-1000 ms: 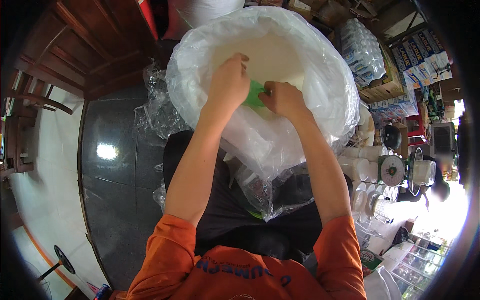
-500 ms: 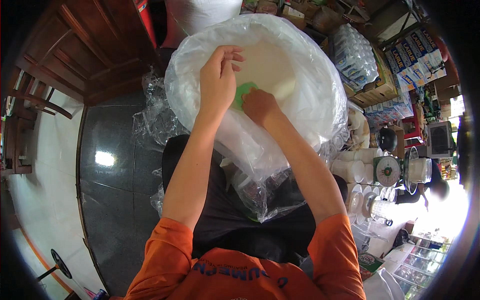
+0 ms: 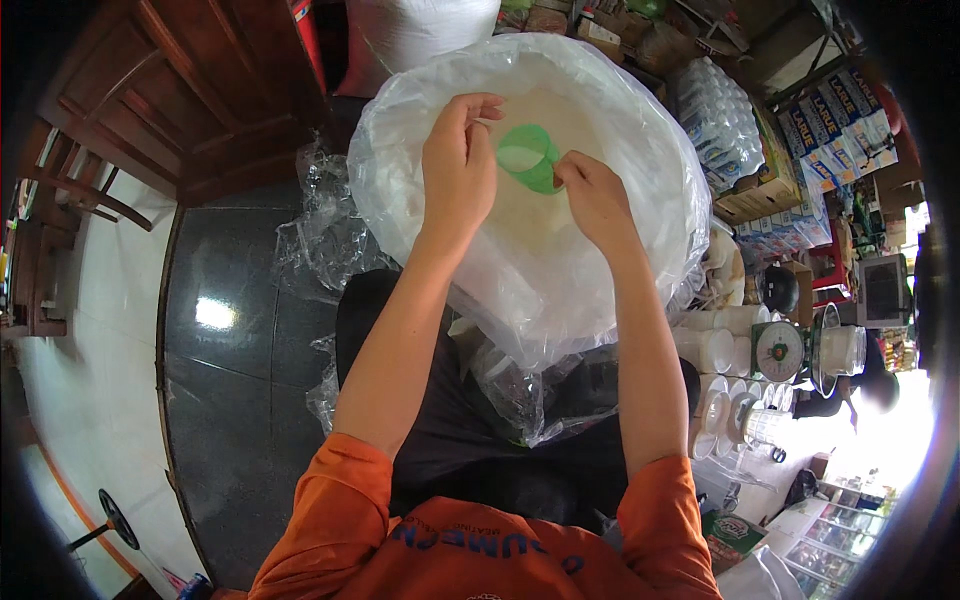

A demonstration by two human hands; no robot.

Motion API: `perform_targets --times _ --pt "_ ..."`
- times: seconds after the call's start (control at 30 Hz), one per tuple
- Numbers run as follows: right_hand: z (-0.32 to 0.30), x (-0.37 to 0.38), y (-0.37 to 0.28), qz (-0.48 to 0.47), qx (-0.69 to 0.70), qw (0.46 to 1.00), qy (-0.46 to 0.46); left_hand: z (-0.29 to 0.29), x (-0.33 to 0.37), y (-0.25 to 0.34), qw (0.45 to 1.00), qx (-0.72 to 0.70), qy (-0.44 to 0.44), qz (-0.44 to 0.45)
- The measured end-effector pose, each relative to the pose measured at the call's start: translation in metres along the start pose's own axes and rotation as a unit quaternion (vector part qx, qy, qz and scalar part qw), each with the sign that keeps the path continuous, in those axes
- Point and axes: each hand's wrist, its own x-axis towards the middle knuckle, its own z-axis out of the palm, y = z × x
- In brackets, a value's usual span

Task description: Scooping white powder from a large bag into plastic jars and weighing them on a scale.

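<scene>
In front of my knees sits a large round container lined with clear plastic sheeting (image 3: 655,190). A pale cream, loose-looking mass (image 3: 575,105) fills it; its grain is too fine to make out. My right hand (image 3: 597,200) pinches the rim of a translucent green plastic cup (image 3: 540,175), tipped so that its round mouth shows, over the pale mass. To the left of the cup, my left hand (image 3: 462,165) hovers above the container with fingers loosely bent and slightly apart, holding nothing that I can see.
A full white sack (image 3: 425,35) stands behind the container. Crumpled clear plastic (image 3: 325,225) lies to its left on the dark tiled floor (image 3: 225,400). On the right are wrapped bottles (image 3: 715,120), cartons (image 3: 840,120), a dial scale (image 3: 778,350) and stacked white tubs (image 3: 710,350).
My right hand has moved up and right, and the green cup has come up into fuller view with it. My left hand has shifted slightly right, its pose much the same.
</scene>
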Motion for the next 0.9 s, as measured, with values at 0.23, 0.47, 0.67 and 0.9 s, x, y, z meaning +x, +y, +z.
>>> perform_targets --times 0.23,0.47,0.67,0.9 --pt "-0.033 -0.026 0.004 0.071 0.330 0.940 -0.057 0.009 -0.004 0.007 0.999 -0.013 0.043 -0.005" --pt "-0.111 -0.124 -0.028 0.099 0.449 0.888 -0.005 0.026 -0.029 0.022 0.985 -0.130 -0.083 -0.072" --pt "-0.240 -0.243 0.016 0.064 0.280 0.917 0.276 0.069 -0.093 0.098 0.912 -0.127 -0.391 0.001" --pt "-0.424 -0.327 0.119 0.089 0.009 0.893 0.442 0.094 -0.141 0.121 0.814 -0.120 -0.568 -0.013"
